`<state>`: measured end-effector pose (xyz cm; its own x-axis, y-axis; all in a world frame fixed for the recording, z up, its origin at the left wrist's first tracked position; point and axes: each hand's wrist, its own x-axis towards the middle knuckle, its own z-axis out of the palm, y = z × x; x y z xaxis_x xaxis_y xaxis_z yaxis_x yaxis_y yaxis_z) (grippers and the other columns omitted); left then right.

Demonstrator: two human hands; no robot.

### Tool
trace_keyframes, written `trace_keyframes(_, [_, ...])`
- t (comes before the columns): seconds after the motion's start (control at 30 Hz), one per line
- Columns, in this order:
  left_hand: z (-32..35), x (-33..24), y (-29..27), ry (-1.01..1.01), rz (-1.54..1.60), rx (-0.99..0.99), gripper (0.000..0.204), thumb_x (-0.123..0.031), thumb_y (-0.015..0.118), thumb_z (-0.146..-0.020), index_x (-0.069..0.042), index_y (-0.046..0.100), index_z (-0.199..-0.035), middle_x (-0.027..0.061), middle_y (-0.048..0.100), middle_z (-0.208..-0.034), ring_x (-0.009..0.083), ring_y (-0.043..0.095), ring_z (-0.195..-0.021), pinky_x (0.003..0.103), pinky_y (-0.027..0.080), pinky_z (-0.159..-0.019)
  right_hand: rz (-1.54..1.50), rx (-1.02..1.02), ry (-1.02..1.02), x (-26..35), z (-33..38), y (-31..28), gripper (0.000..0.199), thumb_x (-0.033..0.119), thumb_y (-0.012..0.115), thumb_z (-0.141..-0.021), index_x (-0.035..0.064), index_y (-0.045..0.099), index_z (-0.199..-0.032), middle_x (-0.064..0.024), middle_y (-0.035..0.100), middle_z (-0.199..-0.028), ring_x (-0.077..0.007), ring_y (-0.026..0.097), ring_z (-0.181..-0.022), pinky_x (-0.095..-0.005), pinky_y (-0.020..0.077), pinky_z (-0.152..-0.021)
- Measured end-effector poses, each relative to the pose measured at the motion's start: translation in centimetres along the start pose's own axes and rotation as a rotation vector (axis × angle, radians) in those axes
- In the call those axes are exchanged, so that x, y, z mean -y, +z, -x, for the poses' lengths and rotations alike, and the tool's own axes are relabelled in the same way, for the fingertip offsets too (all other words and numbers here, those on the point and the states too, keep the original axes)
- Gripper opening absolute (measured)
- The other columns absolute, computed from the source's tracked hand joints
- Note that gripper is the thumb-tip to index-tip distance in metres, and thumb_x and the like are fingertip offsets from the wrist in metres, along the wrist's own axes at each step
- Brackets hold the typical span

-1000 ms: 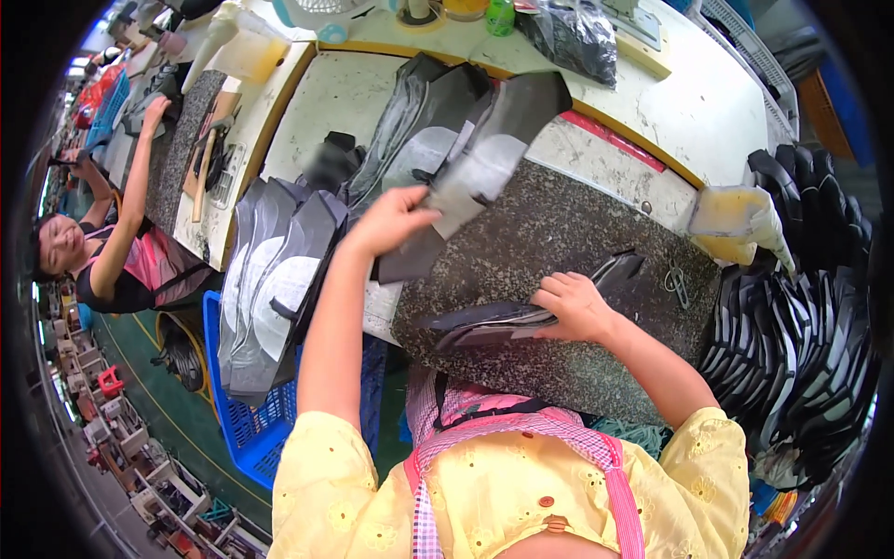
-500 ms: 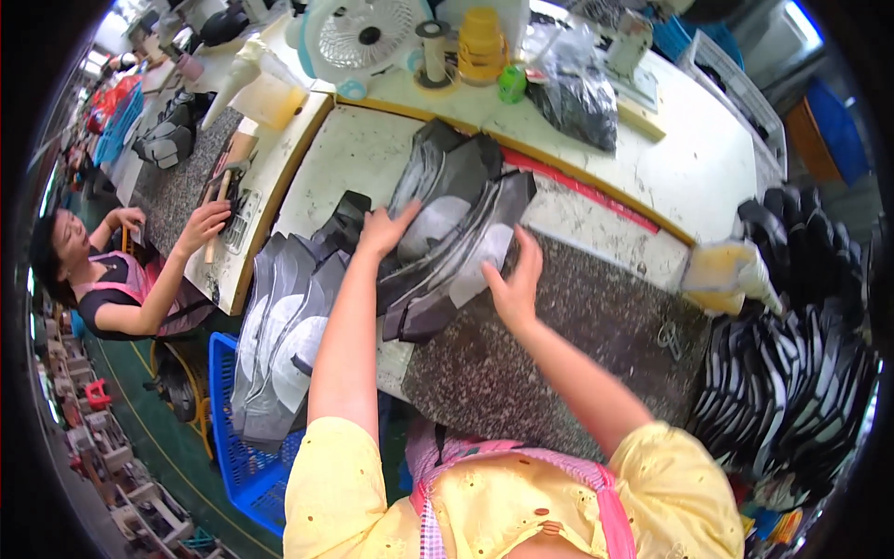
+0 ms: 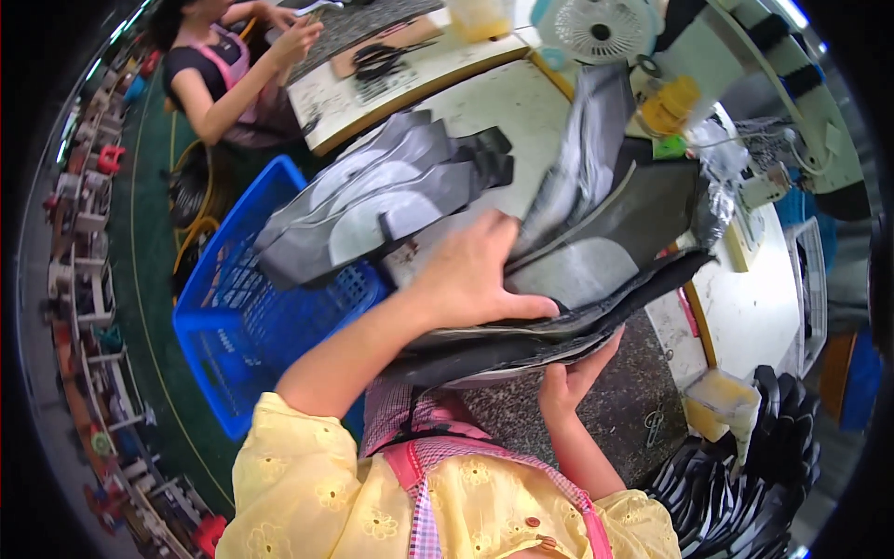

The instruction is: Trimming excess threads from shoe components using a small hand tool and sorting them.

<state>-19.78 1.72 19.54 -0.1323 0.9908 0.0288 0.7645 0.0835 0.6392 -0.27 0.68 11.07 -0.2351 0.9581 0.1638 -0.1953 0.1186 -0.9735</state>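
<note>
A thick stack of flat, curved grey and black cut pieces [image 3: 582, 275] is lifted in front of me, its near edge toward my body. My left hand [image 3: 470, 275] grips its left part, with the thumb lying on the top piece. At the near right edge my right hand [image 3: 579, 377] is closed on the stack from below; some of its fingers are hidden. One long grey piece [image 3: 591, 140] stands up at the stack's far side. Left of my hands lies another pile of similar pieces [image 3: 372, 200], overlapping like a fan.
A blue plastic basket [image 3: 219, 321] stands at the left, under the fanned pile. A dark speckled slab [image 3: 619, 410] lies below the stack. More dark pieces [image 3: 717, 494] are at the lower right, near a yellowish container [image 3: 722, 402]. A fan [image 3: 601, 30] and a co-worker [image 3: 219, 79] are beyond.
The stack has been raised off the table and tilted toward me. My left hand has moved onto its left part, my right hand under its near edge. The view has swung left.
</note>
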Motion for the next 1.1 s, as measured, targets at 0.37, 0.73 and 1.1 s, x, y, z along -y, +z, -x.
trace_keyframes(0.37, [2.7, 18.7, -6.9, -0.190, -0.314, 0.105, 0.098, -0.068, 0.061, -0.066, 0.006, 0.036, -0.126, 0.0270, 0.043, -0.124, 0.0411, 0.033, -0.121, 0.042, 0.029, -0.102, -0.192, 0.307, 0.580, -5.6, -0.6, 11.9, 0.084, 0.010, 0.056, -0.085, 0.0272, -0.002, -0.144, -0.0129, 0.012, -0.143, -0.0218, 0.042, -0.110, -0.0368, 0.0415, -0.088])
trace_keyframes(0.73, [-6.1, 37.8, -2.8, -0.180, 0.108, 0.189, 0.051, -0.045, 0.033, -0.094, -0.006, 0.058, -0.113, 0.0150, 0.058, -0.115, 0.0296, 0.053, -0.107, 0.033, 0.037, -0.096, -0.281, 0.160, 0.702, -5.6, -0.7, 12.7, 0.075, 0.040, 0.052, -0.088, 0.0267, 0.002, -0.143, -0.0026, 0.026, -0.143, -0.0247, 0.036, -0.124, -0.0501, 0.0397, -0.091])
trace_keyframes(1.1, [-5.9, 30.2, 3.7, -0.444, 0.172, 0.514, 0.051, -0.044, 0.059, -0.073, -0.006, 0.063, -0.106, 0.0242, 0.062, -0.099, 0.0359, 0.061, -0.092, 0.039, 0.047, -0.080, -0.432, 0.037, 0.972, -10.0, 4.0, 10.0, 0.086, 0.064, 0.053, -0.077, 0.0132, 0.024, -0.139, -0.0102, 0.032, -0.141, -0.0295, 0.032, -0.128, -0.0456, 0.0248, -0.107])
